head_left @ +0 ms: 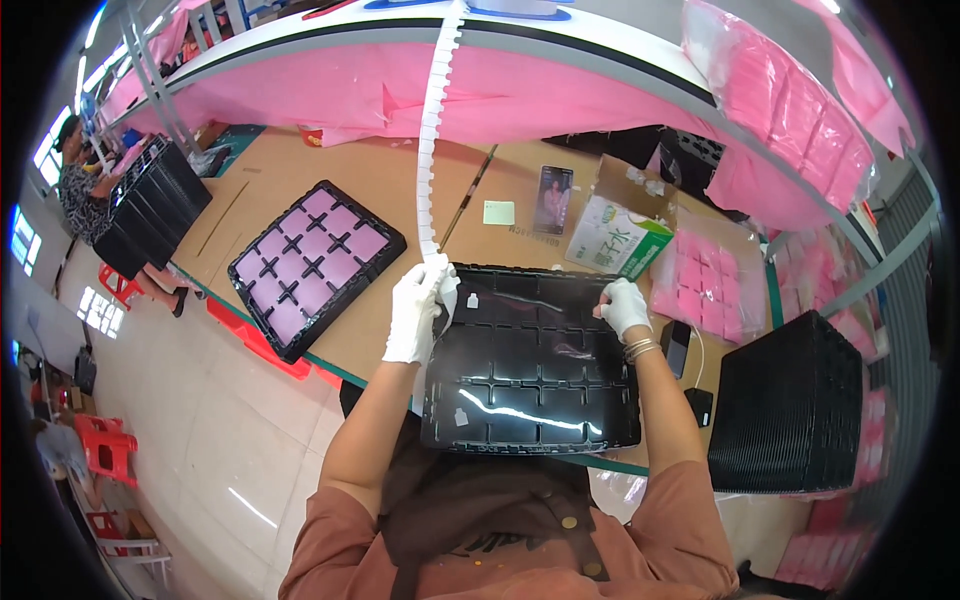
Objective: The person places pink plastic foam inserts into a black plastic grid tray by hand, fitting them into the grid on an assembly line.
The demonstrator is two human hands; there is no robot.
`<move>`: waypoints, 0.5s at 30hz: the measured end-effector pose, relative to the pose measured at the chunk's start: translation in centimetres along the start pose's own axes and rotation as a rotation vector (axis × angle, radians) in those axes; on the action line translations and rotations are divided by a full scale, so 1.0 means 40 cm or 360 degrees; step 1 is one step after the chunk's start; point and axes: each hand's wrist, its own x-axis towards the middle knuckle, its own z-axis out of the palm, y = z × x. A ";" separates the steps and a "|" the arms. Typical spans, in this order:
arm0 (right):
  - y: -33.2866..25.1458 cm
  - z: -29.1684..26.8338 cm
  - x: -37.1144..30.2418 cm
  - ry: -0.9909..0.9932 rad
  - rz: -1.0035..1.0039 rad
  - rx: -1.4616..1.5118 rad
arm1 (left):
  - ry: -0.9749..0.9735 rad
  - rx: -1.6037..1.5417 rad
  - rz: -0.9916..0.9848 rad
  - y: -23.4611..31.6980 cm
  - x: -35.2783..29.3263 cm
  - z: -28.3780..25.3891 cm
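A black plastic tray [540,350] with molded compartments lies before me at the table's near edge. Two small white stickers [472,300] show near its left side. My left hand [415,312], in a white glove, is closed on a long white strip of stickers [432,150] at the tray's upper left corner. That strip runs up to the shelf. At the upper right of the tray, my gloved right hand [627,308] has its fingers curled with bare tips. What it pinches, if anything, is too small to make out.
Left lies a black tray with pink pads [320,250]. Nested black trays [785,405] stand at right. A phone [553,198], an open carton [622,215] and bagged pink pads [700,275] sit behind. A co-worker [85,190] stands far left beside another tray stack [155,205].
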 end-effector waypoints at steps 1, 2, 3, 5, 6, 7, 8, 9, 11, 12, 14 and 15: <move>-0.002 0.004 0.019 -0.0004 -0.0017 0.0002 | 0.0017 -0.0003 0.0004 0.002 0.006 0.004; -0.010 0.004 0.032 -0.0008 0.0167 0.0085 | -0.0041 -0.0055 0.0053 0.004 0.006 0.010; -0.019 0.004 0.039 -0.0012 0.0354 0.0166 | -0.0100 -0.0107 0.0102 0.003 0.003 0.016; -0.062 -0.002 0.033 -0.0053 0.0330 0.0064 | -0.0081 -0.0089 0.0128 0.009 -0.013 0.034; -0.109 0.001 0.029 0.0169 0.0156 0.0259 | -0.0073 -0.0156 0.0110 0.027 -0.025 0.053; -0.164 0.003 0.021 0.0389 -0.0018 0.0456 | -0.0065 -0.0222 0.0090 0.036 -0.031 0.061; -0.239 -0.016 0.000 0.0234 -0.0046 0.0816 | -0.0108 -0.0100 0.0079 0.029 -0.026 0.056; -0.317 -0.026 -0.021 0.0073 -0.0069 0.1175 | -0.0104 -0.0097 0.0074 0.019 -0.027 0.058; -0.422 -0.008 -0.057 -0.0196 -0.0179 0.2013 | -0.0086 -0.0078 0.0206 0.008 -0.027 0.080; -0.460 -0.005 -0.067 -0.0257 -0.0101 0.2248 | -0.0061 -0.0062 0.0215 0.006 -0.029 0.083; -0.490 0.006 -0.071 -0.0253 0.0011 0.2515 | -0.0017 0.0003 0.0365 -0.009 -0.033 0.092; -0.486 0.015 -0.067 -0.0258 0.0005 0.2516 | 0.0029 0.0068 0.0509 -0.019 -0.034 0.096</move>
